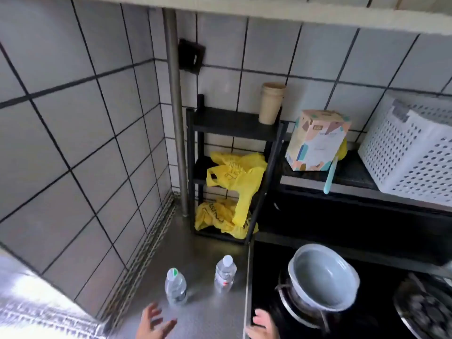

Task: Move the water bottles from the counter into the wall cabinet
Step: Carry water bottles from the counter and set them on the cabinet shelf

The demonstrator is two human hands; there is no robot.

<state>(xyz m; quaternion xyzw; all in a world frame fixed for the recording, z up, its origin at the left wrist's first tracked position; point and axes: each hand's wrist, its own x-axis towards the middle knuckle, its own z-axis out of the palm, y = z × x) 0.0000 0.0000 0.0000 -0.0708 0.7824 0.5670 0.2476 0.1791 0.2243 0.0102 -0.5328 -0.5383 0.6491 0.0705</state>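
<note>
Two clear plastic water bottles stand upright on the steel counter (195, 311). The left bottle (175, 287) has a green-marked cap; the right bottle (225, 274) has a white cap and a red-printed label. My left hand (152, 324) hovers just below the left bottle, fingers spread, holding nothing. My right hand (263, 325) sits at the bottom edge near the hob's rim, fingers curled, with nothing visible in it. The underside of the wall cabinet (269, 13) runs along the top of the view.
A black shelf rack (234, 123) with yellow plastic bags (232, 177) and paper cups (271, 104) stands behind the bottles. A grey pot (322, 282) sits on the gas hob at right. A carton (316, 140) and a white perforated basket (411, 148) rest on the back ledge. A steel pipe (176, 113) rises in the corner.
</note>
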